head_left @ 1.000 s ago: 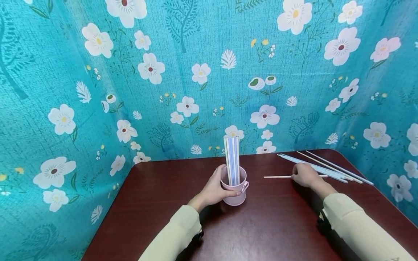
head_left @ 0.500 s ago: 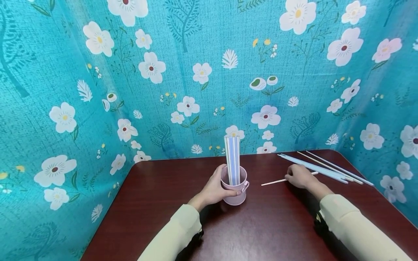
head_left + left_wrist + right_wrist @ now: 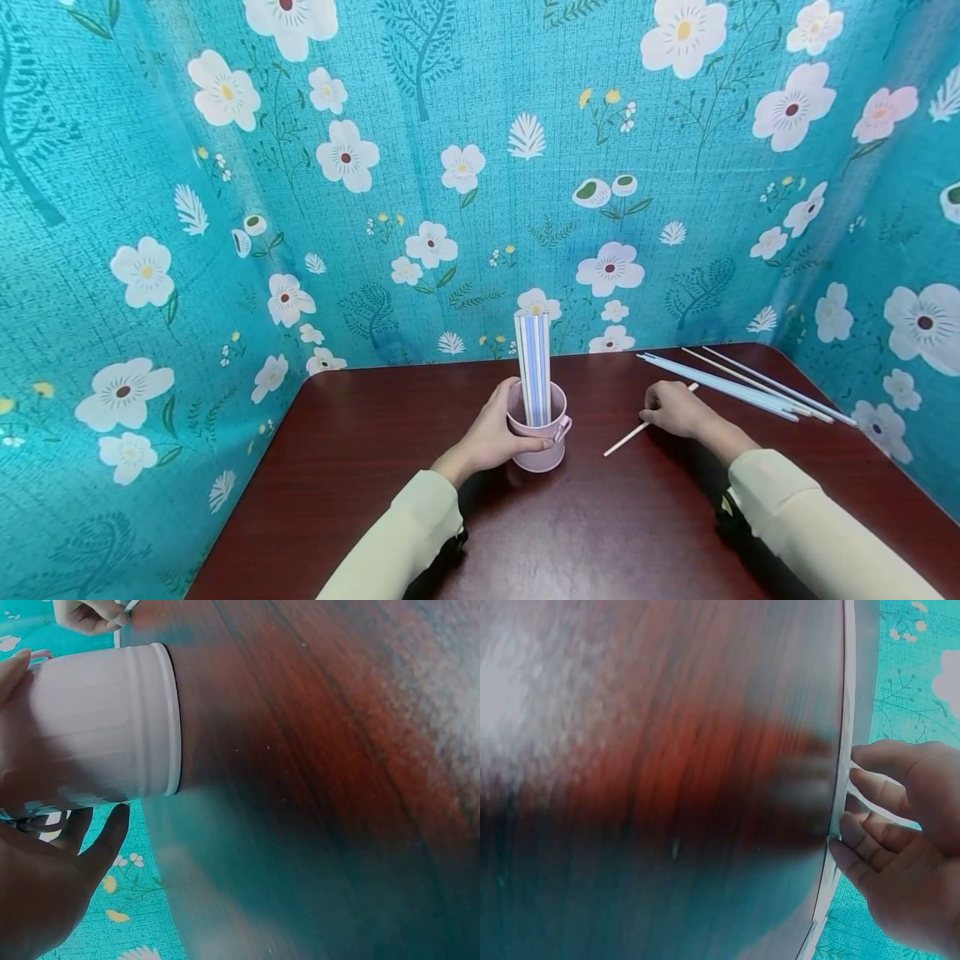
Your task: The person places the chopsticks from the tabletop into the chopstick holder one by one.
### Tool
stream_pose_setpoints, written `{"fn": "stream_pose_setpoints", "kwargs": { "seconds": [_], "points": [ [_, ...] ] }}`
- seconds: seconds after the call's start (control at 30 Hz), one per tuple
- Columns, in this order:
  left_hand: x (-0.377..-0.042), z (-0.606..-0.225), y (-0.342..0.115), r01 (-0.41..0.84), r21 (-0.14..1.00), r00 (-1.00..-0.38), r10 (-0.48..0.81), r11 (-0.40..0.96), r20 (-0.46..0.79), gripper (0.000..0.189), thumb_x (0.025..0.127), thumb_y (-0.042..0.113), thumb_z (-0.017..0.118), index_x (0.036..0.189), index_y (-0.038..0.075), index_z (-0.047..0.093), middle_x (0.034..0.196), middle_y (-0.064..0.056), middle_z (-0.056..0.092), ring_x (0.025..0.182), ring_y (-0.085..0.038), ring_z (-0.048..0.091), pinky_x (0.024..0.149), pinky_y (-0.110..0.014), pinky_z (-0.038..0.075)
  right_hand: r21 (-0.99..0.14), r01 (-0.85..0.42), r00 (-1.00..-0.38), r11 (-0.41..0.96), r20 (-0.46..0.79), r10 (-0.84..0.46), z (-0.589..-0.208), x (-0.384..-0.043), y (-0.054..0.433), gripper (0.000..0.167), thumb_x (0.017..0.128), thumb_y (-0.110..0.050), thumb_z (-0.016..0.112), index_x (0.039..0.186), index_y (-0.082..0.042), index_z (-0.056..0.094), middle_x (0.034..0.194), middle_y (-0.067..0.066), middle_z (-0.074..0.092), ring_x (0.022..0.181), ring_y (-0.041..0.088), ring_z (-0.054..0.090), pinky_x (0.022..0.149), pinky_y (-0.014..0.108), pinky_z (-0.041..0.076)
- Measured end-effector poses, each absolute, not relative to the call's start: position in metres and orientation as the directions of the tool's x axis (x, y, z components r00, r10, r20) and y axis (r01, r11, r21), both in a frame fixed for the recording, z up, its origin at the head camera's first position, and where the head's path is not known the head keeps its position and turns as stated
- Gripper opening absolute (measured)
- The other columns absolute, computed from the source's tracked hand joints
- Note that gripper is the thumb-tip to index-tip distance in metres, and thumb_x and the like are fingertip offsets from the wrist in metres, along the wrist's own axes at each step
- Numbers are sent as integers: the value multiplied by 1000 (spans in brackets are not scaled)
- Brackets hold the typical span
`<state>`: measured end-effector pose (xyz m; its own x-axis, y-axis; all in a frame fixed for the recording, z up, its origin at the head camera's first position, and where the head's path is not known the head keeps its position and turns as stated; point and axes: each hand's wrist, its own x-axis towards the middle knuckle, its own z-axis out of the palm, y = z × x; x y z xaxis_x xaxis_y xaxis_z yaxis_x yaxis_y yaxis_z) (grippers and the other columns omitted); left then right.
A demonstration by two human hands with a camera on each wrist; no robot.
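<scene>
The left hand (image 3: 490,433) grips the pink bucket (image 3: 542,457), best held steady; the right hand (image 3: 677,408) apparently pinches a pale stick (image 3: 625,439), best held mid-length.

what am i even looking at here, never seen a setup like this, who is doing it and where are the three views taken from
There is no machine: a person works with two bare hands. The widest picture comes from a camera on the head, looking forward and down. The other two come from cameras worn on the left and right wrists, so each shows its hand close up.

On the dark reddish table, the left hand grips a pink bucket with blue and white sticks upright in it. The right hand pinches one pale stick. Beyond it lie more loose sticks, bluish and cream. Behind hangs a turquoise flowered cloth.
</scene>
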<state>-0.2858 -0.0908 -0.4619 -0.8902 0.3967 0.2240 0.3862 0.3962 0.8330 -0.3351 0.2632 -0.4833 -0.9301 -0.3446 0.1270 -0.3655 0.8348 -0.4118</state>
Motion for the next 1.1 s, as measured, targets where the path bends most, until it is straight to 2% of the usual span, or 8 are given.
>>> {"fn": "stream_pose_setpoints", "kwargs": {
  "seconds": [0.37,0.67,0.83,1.1],
  "points": [
    [-285,-465,-91,383,837,-891,396,392,222,97,72,29,95,149,20,37,139,-1,49,125,-16,53,109,-41,43,-456,-421,-905,784,152,-398,-483,-330,256,17,82,0,75,76,-11,63,65,-2,52,61,13,46,59,30,38],
    [-284,-463,-91,393,835,-888,396,386,234,97,72,29,95,149,19,37,140,-3,49,125,-18,53,109,-44,43,-423,-427,-903,799,250,-350,-487,-330,261,20,73,2,78,84,-6,63,89,12,54,80,24,52,70,38,45],
    [-283,-462,-91,383,835,-891,395,396,222,97,73,31,95,150,20,36,141,-1,48,126,-17,52,109,-42,43,-422,-401,-910,813,282,-303,-488,-329,263,31,71,1,81,97,3,65,99,22,55,91,34,56,77,48,50],
    [-284,-463,-91,373,843,-893,396,388,213,98,73,29,95,150,19,36,142,-2,48,127,-18,52,110,-43,42,-444,-332,-936,832,262,-234,-486,-327,263,51,73,2,81,117,13,58,115,37,46,103,47,51,86,58,49]
  ]
}}
